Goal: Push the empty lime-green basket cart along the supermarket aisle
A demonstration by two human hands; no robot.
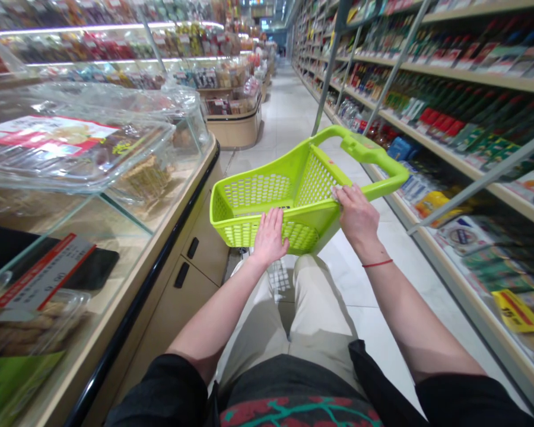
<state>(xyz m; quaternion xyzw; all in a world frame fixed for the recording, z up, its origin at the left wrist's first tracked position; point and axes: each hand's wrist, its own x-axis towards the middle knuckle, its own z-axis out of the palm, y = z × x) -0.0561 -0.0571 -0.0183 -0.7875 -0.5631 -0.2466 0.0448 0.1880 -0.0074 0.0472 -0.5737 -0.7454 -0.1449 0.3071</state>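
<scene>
A lime-green plastic shopping cart (260, 188) with perforated sides stands turned sideways in front of my legs, its looped handle (374, 157) reaching to the right. No goods show in the part of its basket that I can see. My left hand (270, 237) grips the near rim, fingers together over the edge and thumb to the right. Near the handle end, my right hand (358, 216) is closed at the cart's upper edge. A small white crumpled piece (336, 191), perhaps tissue, shows under its fingertips; the rest is hidden.
Close on the left is a display counter (160, 261) with a black bumper rail, glass dividers and packed food trays (71, 148). Tall shelves (471, 71) of packaged goods line the right side. A pale tiled aisle (281, 95) runs ahead between displays.
</scene>
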